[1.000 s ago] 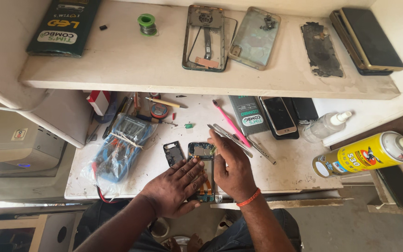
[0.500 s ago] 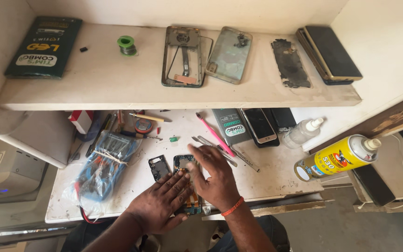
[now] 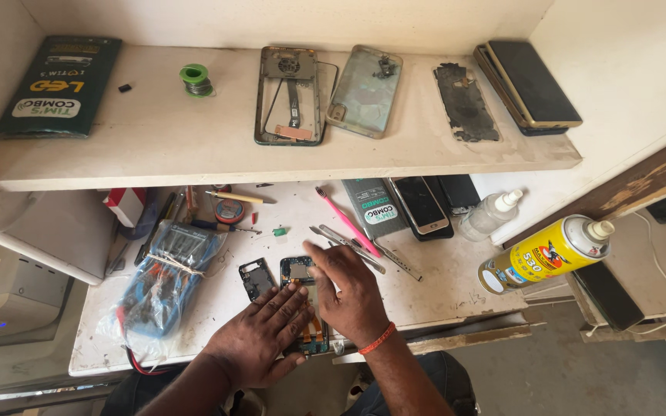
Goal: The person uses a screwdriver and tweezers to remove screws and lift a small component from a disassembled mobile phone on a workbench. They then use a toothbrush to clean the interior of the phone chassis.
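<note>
working on an opened phone lying flat near the front edge of the white bench, circuit side up, with orange flex ribbons showing at its lower end. everything below is placed relative to that phone.

the left hand lies flat over the phone's lower left, fingers spread and resting on the board. the right hand covers its right side, fingers loosely extended and together, palm down, holding nothing i can make out. so both hands are empty and open, just pressing or steadying.

just left of the phone sits a small dark back piece, almost touching. up and to the right are metal tweezers and a pink pry tool, both near the right hand's fingertips. further right are two phones and a clear bottle. far left is a bagged multimeter with leads.

risks as i see them: the phone's bottom end is right at the bench lip, so a shove from either palm could tip it off. flat pressure on the ribbons could crease or tear them. the right hand's fingers could knock the tweezers onto the bare board. the tiny green part above the phone looks easy to flick away and lose.
</note>
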The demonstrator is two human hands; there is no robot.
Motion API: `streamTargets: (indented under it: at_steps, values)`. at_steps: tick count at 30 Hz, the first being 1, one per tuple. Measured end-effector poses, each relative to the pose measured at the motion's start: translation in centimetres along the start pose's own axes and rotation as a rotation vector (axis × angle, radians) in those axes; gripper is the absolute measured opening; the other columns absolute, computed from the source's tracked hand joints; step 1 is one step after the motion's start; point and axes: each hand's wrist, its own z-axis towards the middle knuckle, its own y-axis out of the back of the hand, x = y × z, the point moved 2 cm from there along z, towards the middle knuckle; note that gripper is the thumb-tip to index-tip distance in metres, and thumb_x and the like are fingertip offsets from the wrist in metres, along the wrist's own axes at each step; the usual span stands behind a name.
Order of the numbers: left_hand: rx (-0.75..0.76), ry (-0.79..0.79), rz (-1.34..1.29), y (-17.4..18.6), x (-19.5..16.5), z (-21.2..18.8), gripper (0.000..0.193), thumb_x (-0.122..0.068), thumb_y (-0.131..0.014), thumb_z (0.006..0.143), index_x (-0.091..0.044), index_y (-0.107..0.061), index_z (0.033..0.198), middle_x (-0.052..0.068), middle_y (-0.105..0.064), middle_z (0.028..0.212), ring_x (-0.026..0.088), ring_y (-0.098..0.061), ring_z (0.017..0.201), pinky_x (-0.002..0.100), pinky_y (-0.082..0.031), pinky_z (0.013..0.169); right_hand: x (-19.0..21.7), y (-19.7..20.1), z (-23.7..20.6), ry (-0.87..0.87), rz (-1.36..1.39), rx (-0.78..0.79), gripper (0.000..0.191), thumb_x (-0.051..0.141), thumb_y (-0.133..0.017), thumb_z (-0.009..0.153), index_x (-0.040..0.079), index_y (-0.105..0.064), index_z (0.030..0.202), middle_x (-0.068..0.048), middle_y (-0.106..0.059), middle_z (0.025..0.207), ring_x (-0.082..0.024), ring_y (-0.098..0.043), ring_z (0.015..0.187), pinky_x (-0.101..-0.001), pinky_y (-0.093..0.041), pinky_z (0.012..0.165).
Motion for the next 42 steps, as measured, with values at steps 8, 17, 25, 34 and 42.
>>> streamTargets:
  at_steps: [8,17,25,34,42]
  values:
    - [0.022,0.002,0.003,0.0,0.1,0.1,0.073,-0.053,-0.053,0.097,-0.003,-0.041,0.15,0.027,-0.037,0.156,0.04,-0.027,0.148,0.051,-0.016,0.12,-0.6,-0.2,-0.2,-0.079,-0.096,0.005,0.047,0.005,-0.076,0.092,0.014,-0.066,0.138,-0.014,-0.068,0.101,-0.025,-0.069,0.094,-0.0345,-0.06,0.081]
    - [0.025,0.006,0.013,0.1,-0.1,0.1,0.073,-0.053,-0.052,0.097,-0.003,-0.042,0.149,0.027,-0.035,0.157,0.04,-0.027,0.149,0.051,-0.016,0.121,-0.4,-0.4,0.0,0.136,-0.056,-0.153,0.054,0.004,-0.075,0.091,0.007,-0.057,0.142,-0.017,-0.071,0.124,-0.027,-0.07,0.113,-0.0367,-0.058,0.097]
    - [0.011,0.01,-0.003,0.1,-0.2,0.0,0.073,-0.053,-0.052,0.097,-0.003,-0.042,0.15,0.026,-0.034,0.158,0.039,-0.026,0.149,0.05,-0.016,0.121,-1.7,0.0,-0.6,0.021,0.038,-0.171,0.053,-0.001,-0.072,0.091,0.007,-0.056,0.142,-0.014,-0.071,0.121,-0.023,-0.073,0.104,-0.0329,-0.062,0.088]
    - [0.033,0.018,0.022,0.0,-0.1,0.1,0.074,-0.055,-0.049,0.098,-0.004,-0.042,0.15,0.025,-0.033,0.158,0.038,-0.025,0.15,0.05,-0.016,0.121,-2.5,0.4,-1.4,-0.135,0.139,-0.183,0.051,-0.005,-0.064,0.093,0.006,-0.057,0.142,-0.01,-0.071,0.113,-0.018,-0.075,0.101,-0.028,-0.065,0.085]
    - [0.03,0.023,0.034,0.0,-0.2,0.0,0.073,-0.056,-0.047,0.098,-0.005,-0.041,0.151,0.024,-0.032,0.159,0.037,-0.024,0.15,0.05,-0.015,0.122,-2.5,0.4,-1.4,-0.141,0.115,-0.179,0.046,-0.004,-0.068,0.093,0.006,-0.06,0.138,-0.01,-0.072,0.111,-0.016,-0.076,0.096,-0.026,-0.066,0.08]
